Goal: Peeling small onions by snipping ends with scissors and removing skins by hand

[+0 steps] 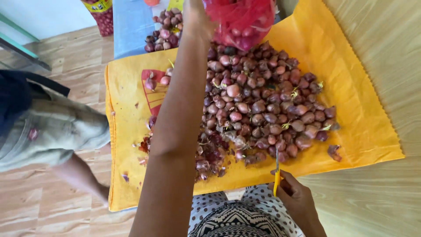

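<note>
My left hand (196, 18) is raised at the top of the view and grips a red mesh bag (244, 19) holding several shallots, above the far end of the pile. A large heap of purple shallots (263, 103) lies on a yellow sheet (359, 109) spread on the floor. Loose skins and trimmed bits (209, 158) lie at the heap's near left edge. Near my lap, my right hand (298, 199) holds a yellow-handled knife (277, 173), blade pointing toward the heap.
A second, smaller heap of shallots (164, 30) lies on a blue sheet (131, 26) beyond. Another person's legs in grey shorts (48, 131) are at the left. A red filled sack (101, 15) stands at the top left. Wooden floor (381, 197) surrounds the sheets.
</note>
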